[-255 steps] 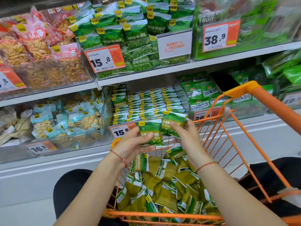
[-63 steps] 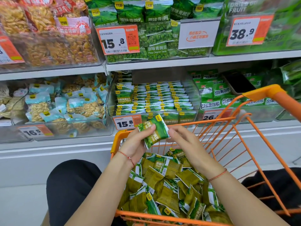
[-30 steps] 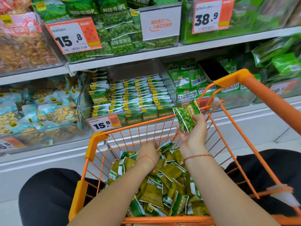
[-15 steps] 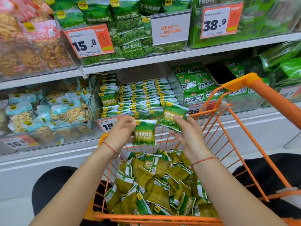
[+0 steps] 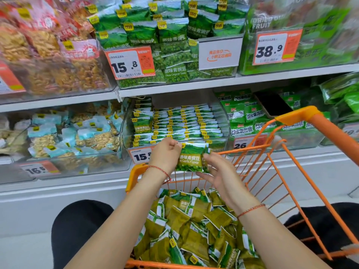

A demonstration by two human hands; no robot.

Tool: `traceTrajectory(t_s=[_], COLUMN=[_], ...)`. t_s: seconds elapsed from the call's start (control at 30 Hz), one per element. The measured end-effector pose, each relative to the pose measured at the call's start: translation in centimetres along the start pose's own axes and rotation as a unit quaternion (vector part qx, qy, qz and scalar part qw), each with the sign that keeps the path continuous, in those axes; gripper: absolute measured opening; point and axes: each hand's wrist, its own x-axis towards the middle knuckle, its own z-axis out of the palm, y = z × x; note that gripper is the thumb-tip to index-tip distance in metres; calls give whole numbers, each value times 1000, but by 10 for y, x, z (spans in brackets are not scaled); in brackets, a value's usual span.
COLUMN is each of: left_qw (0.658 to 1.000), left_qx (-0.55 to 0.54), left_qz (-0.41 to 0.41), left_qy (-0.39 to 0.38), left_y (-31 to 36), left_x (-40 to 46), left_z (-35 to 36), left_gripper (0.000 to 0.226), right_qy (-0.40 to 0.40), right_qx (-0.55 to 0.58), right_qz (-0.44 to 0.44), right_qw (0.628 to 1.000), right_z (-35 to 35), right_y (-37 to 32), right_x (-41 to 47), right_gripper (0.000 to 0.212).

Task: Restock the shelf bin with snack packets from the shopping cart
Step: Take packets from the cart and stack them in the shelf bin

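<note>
You're in a shop aisle: white shelves (image 5: 174, 87) carry clear bins of snack packs, orange price tags (image 5: 130, 63) read 15.8 and 38.9, and an orange shopping cart (image 5: 297, 115) stands before you.

packet (image 5: 191, 159): glossy plastic film, green print, crimped edges
cart packets (image 5: 194, 230): same shiny film, crinkled, some olive backs
cart (image 5: 303, 175): orange coated metal wire, smooth; corner pieces look plastic
bin (image 5: 223, 121): clear hard plastic, glossy walls
price tag (image 5: 132, 64): printed paper or card, matt
shelf (image 5: 194, 85): smooth white painted edge
wrist cords (image 5: 161, 169): thin red braided thread
</note>
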Motion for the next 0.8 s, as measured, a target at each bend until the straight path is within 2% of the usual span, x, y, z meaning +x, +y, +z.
traceTrajectory(t_s=[0.03, 0.17, 0.2, 0.27, 0.33, 0.4, 0.43, 0.5, 0.53, 0.57, 0.63, 0.8], left_qw=[1000, 998, 998, 996, 981, 972, 972, 970, 969, 971, 973, 974], left_qx=[9, 39, 19, -87, -191, -206, -200, -219, -229, -228, -221, -221], left_qz=[13, 42, 42, 21, -11, -12, -9, 6, 17, 29, 51, 56], left_qy=[5, 24, 33, 23, -42, -110, -121, -110, -92, -71, -37, -11], left_y=[0, -1, -1, -4, -6, -13, -17, -22, -23, -25, -33, -51], left_x=[-1, -7, -8, -11, -14, -14, -11, -7, -3, 1, 13, 41], left_z=[1, 4, 5, 6, 3, -1, -3, -9, -12, -15, -23, -43], left_gripper=[17, 9, 8, 12, 39, 75, 74, 30, 16, 15, 36, 56], right_qy=[-9, -7, 0, 8, 5, -10, -20, -40, -57, -77, -110, -151], right_qx=[-21, -131, -139, -139, -122, -130, -148, -172, -179, -187, -217, -283], right_qz=[-13, -79, -86, -96, -106, -115, -119, -126, -131, -131, -124, -95], right_qw=[1000, 988, 987, 986, 987, 985, 982, 976, 973, 970, 962, 942], right_z=[0, 3, 4, 5, 6, 11, 15, 23, 27, 32, 43, 74], right_y=[0, 4, 4, 4, 3, -1, -1, -5, -7, -10, -14, -17], right_x=[-2, -5, -4, -3, 1, 3, 6, 14, 21, 28, 45, 87], right_gripper=[39, 37, 36, 34, 36, 37, 37, 38, 38, 37, 32, 32])
